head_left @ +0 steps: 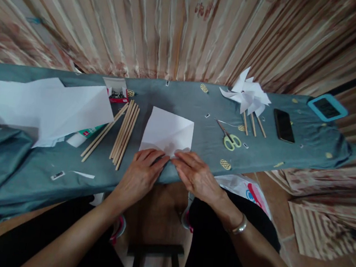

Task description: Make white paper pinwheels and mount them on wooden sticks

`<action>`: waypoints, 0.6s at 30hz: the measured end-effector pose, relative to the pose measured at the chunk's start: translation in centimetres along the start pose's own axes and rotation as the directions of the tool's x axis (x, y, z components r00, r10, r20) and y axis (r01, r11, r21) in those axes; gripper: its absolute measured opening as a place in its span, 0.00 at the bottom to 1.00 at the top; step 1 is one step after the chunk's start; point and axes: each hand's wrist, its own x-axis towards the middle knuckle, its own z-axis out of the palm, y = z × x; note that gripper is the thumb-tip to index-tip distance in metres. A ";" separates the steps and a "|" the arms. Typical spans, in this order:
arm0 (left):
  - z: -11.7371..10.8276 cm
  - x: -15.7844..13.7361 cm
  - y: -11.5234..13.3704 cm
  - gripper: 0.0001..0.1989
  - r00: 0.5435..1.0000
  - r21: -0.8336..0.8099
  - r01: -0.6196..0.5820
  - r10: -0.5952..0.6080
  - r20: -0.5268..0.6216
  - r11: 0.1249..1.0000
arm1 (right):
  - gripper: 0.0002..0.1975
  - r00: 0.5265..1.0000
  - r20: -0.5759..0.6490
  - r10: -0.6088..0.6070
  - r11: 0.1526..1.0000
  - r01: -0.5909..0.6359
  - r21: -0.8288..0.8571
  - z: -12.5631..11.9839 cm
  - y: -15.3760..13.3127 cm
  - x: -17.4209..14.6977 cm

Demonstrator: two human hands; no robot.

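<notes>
A square sheet of white paper point(168, 128) lies on the cloth-covered table in front of me, with a faint diagonal crease on its right part. At its near edge, my left hand point(142, 170) pinches the paper with bent fingers. Close beside it, my right hand point(197, 175) has its fingers closed on the same edge, the two sets of fingertips almost meeting. The thumbs are mostly hidden, and so is the edge under the fingers.
Left are wooden sticks point(125, 135), a red box of small dark pieces point(117, 96), a tube point(82, 136) and stacked paper point(80, 104). Right are scissors point(231, 140), paper pinwheels point(250, 95), a phone point(283, 125) and a blue-framed device point(328, 107). A curtain point(165, 28) hangs behind.
</notes>
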 end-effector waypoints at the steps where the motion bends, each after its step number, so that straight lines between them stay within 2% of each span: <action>1: 0.0 0.0 0.0 0.17 1.000 0.000 -0.002 0.002 0.008 1.000 | 0.16 1.000 0.002 -0.005 1.000 0.005 0.001 0.0 -0.1 0.1; 7: -0.1 0.2 0.0 0.17 0.999 -0.003 -0.003 0.003 0.035 1.000 | 0.17 0.999 0.053 0.007 1.000 -0.007 -0.004 -0.1 0.2 0.3; 18: -0.2 0.3 0.0 0.16 0.999 -0.045 0.025 -0.023 0.030 0.999 | 0.18 0.999 0.034 0.026 0.998 -0.028 0.060 -0.6 1.0 -1.2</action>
